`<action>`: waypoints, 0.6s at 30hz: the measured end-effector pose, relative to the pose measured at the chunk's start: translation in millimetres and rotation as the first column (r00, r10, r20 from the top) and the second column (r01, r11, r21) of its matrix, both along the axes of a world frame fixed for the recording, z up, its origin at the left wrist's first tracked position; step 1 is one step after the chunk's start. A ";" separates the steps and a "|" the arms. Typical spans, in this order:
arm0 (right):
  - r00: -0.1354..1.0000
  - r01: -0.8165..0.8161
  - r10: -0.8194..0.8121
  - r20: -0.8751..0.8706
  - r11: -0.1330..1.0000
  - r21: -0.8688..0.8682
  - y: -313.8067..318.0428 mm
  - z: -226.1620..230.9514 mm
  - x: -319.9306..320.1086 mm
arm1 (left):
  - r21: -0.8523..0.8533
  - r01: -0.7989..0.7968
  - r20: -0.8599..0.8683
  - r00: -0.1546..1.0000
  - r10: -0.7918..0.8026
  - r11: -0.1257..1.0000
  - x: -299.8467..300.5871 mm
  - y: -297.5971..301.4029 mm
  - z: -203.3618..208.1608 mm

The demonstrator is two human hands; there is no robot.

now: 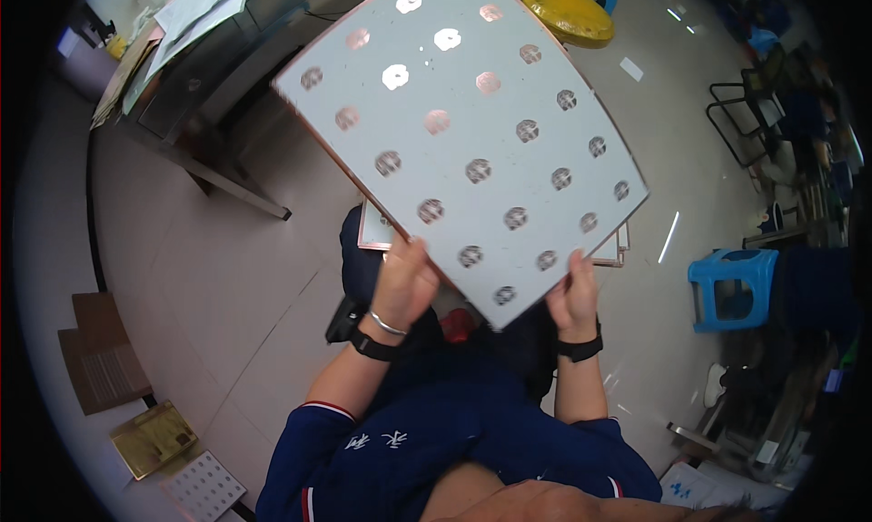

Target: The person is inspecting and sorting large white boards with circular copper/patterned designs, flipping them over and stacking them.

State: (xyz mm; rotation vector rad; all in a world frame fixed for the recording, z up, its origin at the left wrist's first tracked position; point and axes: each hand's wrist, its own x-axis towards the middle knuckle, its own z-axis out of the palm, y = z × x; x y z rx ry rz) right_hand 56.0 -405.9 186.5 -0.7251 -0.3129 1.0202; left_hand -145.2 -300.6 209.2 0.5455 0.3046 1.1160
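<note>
Tilted in front of me is a large white rectangular panel (pixel 498 150) with thin copper-coloured edges and rows of small round shiny marks, some glinting. My left hand (pixel 406 281) grips its near left edge, and my right hand (pixel 574 297) holds its near right edge, fingers partly behind it. One corner points down toward my lap. Under it, more white panels (pixel 373 230) with copper-coloured rims show at both sides; the raised panel hides most of them and whatever they rest on. Black bands circle both my wrists.
A desk (pixel 168 113) with loose papers (pixel 202 18) stands at the far left. A yellow round seat (pixel 569 15) is beyond the panel, and a blue stool (pixel 734 289) is at right. Cardboard (pixel 102 354), a gold-coloured box (pixel 154 438) and another dotted panel (pixel 204 487) lie at lower left.
</note>
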 end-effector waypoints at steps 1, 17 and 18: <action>0.995 -0.097 0.097 -0.009 0.995 0.008 -1.7 -3.3 -7.0 | 0.018 -0.023 0.005 1.000 0.023 1.000 -2.6 1.3 -4.0; 0.816 -0.030 0.250 0.521 0.919 -0.394 -15.3 17.7 32.4 | 0.051 0.000 -0.565 0.824 0.028 0.999 -76.2 28.1 -20.8; 0.807 -0.026 0.243 0.538 0.925 -0.379 -14.5 18.1 30.5 | 0.045 -0.001 -0.573 0.819 0.027 0.999 -76.9 28.2 -21.0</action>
